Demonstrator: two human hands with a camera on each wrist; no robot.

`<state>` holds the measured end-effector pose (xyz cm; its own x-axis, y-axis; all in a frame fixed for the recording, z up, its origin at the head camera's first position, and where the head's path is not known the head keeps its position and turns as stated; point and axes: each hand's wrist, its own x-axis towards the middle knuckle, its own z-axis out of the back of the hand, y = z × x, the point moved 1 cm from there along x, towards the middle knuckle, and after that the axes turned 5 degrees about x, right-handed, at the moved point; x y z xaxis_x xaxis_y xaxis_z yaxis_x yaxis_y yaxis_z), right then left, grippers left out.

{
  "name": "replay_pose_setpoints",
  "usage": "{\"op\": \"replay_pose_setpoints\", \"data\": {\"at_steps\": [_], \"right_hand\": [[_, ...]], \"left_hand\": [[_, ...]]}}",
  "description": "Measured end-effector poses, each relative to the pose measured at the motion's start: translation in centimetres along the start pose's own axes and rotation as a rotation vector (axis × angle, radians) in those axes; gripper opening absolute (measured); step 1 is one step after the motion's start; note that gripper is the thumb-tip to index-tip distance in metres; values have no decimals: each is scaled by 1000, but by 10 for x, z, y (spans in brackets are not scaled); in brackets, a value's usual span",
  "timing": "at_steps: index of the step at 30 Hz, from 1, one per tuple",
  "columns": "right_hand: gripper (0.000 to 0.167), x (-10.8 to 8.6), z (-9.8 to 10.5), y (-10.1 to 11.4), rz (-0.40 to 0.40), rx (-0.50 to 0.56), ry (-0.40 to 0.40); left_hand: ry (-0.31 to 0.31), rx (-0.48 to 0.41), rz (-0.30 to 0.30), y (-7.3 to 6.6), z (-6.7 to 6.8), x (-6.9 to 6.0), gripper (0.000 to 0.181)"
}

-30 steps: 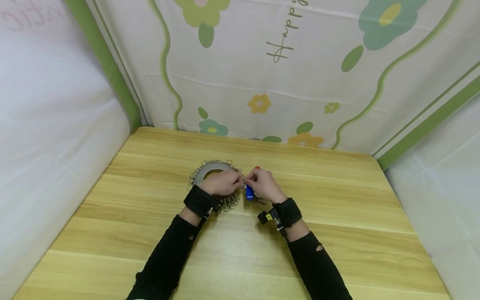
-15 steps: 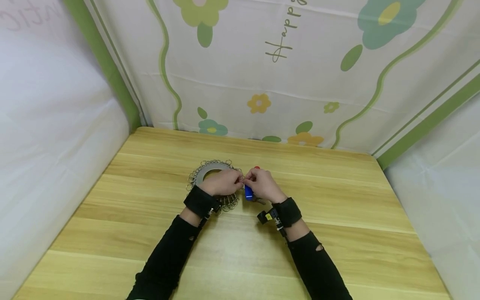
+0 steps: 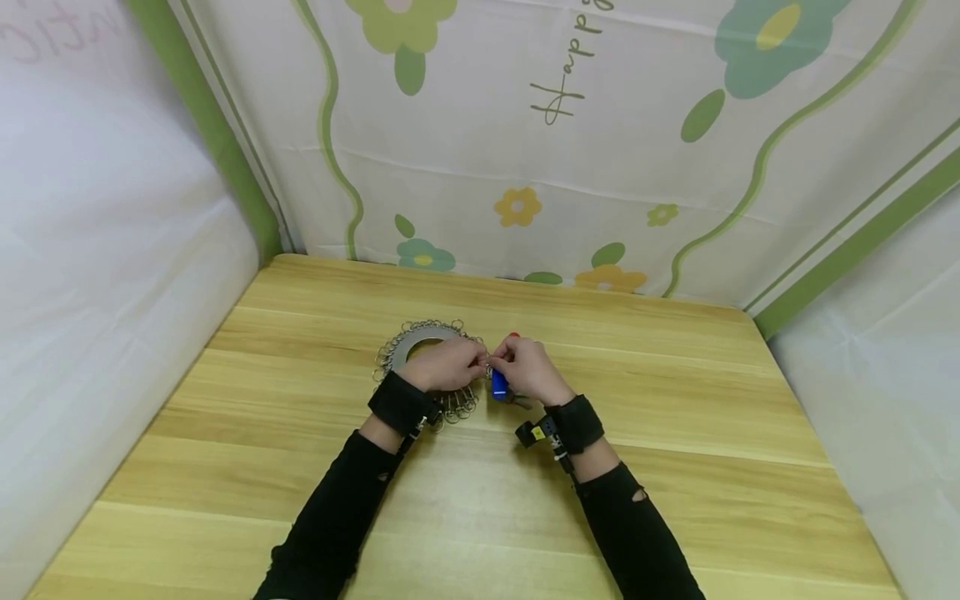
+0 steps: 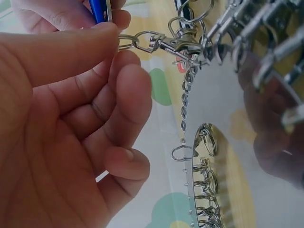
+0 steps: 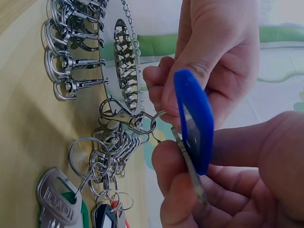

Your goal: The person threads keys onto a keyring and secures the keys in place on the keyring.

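Observation:
A flat metal ring plate (image 3: pixel 408 340), fringed with swivel clasps and split rings, lies on the table. My left hand (image 3: pixel 450 365) reaches over its right part. In the left wrist view, its thumb and forefinger pinch a split ring (image 4: pixel 126 42), which is linked to a swivel clasp (image 4: pixel 166 45) at the plate's edge. My right hand (image 5: pixel 266 156) holds a blue key tag (image 5: pixel 194 121) together with a key (image 5: pixel 187 164) between thumb and fingers, right beside the split ring. Whether the key is threaded on the ring, I cannot tell.
Below the clasps in the right wrist view hang a silver key (image 5: pixel 59 199), a green piece (image 5: pixel 84 213) and a black fob (image 5: pixel 103 213). Something red (image 3: pixel 514 335) shows behind my right hand. The wooden table (image 3: pixel 480 517) meets patterned cloth walls (image 3: pixel 450 167).
Both hands stay almost in place beside the plate. The blue key tag shifts only very slightly between my right fingers.

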<state>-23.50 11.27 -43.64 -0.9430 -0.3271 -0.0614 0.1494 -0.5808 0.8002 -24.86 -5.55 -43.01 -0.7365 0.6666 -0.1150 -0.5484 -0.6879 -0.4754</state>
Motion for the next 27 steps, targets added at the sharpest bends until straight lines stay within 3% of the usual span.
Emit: {"op": "replay_pose_setpoints", "data": {"at_steps": [7, 14, 21, 27], "right_hand": [[10, 0, 0, 0, 47, -17, 28], [10, 1, 1, 0, 109, -21, 54], [12, 2, 1, -2, 57, -27, 10], [11, 2, 1, -3, 21, -42, -9]], "left_hand": [[26, 4, 25, 0, -2, 1, 21], [-3, -10, 38, -2, 0, 0, 22], [-55, -9, 32, -3, 0, 0, 18], [-56, 4, 18, -3, 0, 0, 17]]}}
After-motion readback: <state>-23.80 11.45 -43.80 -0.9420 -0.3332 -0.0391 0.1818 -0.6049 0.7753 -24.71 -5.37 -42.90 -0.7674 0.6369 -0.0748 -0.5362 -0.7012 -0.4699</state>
